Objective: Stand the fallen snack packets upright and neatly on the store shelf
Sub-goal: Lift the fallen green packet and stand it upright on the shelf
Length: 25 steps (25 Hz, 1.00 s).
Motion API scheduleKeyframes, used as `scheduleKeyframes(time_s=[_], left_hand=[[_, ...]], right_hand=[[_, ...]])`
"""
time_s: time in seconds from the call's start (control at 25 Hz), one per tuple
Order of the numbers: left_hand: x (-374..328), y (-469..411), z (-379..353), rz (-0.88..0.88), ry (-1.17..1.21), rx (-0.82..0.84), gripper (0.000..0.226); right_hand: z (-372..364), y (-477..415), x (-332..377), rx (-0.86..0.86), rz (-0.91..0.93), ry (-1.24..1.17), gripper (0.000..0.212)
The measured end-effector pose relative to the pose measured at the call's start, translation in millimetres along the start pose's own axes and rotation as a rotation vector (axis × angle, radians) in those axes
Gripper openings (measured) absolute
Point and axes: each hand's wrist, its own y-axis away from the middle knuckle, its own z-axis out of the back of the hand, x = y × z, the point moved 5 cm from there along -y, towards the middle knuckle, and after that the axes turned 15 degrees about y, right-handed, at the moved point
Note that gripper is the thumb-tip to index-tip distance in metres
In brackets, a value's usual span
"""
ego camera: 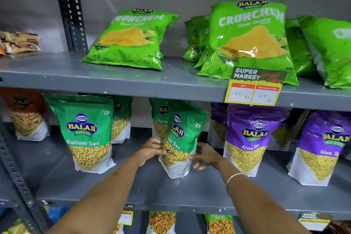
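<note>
A green Ratlami Sev packet stands on the middle shelf, turned a little to the right. My left hand grips its left edge. My right hand touches its lower right side, fingers spread. Behind it a second green packet stands upright. Another Ratlami Sev packet stands upright to the left. On the upper shelf a light green Crunchem chips bag leans far back, and a second Crunchem bag leans against several more.
Purple Aloo Sev packets stand right of my hands, another at the far right. An orange packet is at far left. A yellow price tag hangs on the upper shelf edge. A perforated steel post rises at the left.
</note>
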Motion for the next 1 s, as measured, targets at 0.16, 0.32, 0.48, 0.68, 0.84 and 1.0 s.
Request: scheduleKeyframes(time_s=[0.16, 0.32, 0.48, 0.68, 0.84, 1.0], left_hand=[[1.7, -4.8, -9.4, -0.012, -0.045, 0.007, 0.065], [-1.9, -7.0, -8.6, -0.025, -0.138, -0.087, 0.038], [0.4, -5.0, -5.4, -0.018, -0.053, -0.105, 0.069], [7.6, 6.1, -1.3, -0.101, -0.018, -0.274, 0.065], [11.0, 10.9, -5.4, -0.124, 0.085, -0.342, 0.062], [16.2, 19.5, 4.4, 0.093, -0.097, -0.218, 0.069]], right_hand=[[5.4, 8.9, 3.1, 0.148, 0.001, -0.062, 0.079], [8.7, 12.8, 11.9, 0.169, 0.058, -0.014, 0.082], [11.2, 1.2, 8.7, 0.133, 0.141, -0.163, 0.072], [0.5, -18.2, 14.5, 0.072, 0.209, -0.219, 0.056], [-2.9, -24.7, 15.5, -0.02, 0.182, -0.233, 0.063], [-4.1, -30.8, -6.2, 0.107, -0.015, 0.097, 0.037]])
